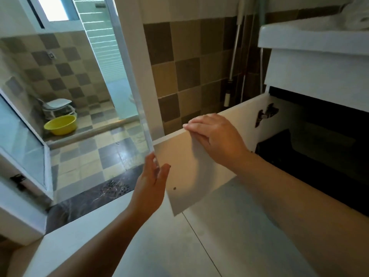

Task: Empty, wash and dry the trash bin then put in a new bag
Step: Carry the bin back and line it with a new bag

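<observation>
Trash bin: not in view anywhere, so its whereabouts cannot be told; no bag visible either.

Cabinet door [191, 166]: flat, smooth, white panel under the basin, swung wide open toward the camera. One small dark dot shows on its face. One metal hinge [266, 114] sits on its inner side, dark against the white. Cabinet interior [319, 156] is black shadow; contents cannot be made out.

Right hand [215, 136]: lies over the door's top edge, fingers curled down across it, gripping the panel. Left hand [151, 184]: fingers straight and relaxed, palm turned toward the door's outer edge, fingertips touching or just beside the glass door [127, 80]; contact is hard to judge. It holds nothing.

Glass door: one clear pane with a pale frame, standing between the cabinet and the shower area.

Basin [311, 37]: white, glossy, squared rim, cut off at the right edge; something white and crumpled rests on top, blurred.

Wall: square tiles in brown, tan and dark checker. Two or three long handles [235, 48] lean in the corner, one metal with a white grip; their heads are hidden behind the door.

Shower area: one yellow plastic bowl [61, 124], round, on checkered floor tiles; one white stool [57, 105] behind it, partly blurred through glass.
</observation>
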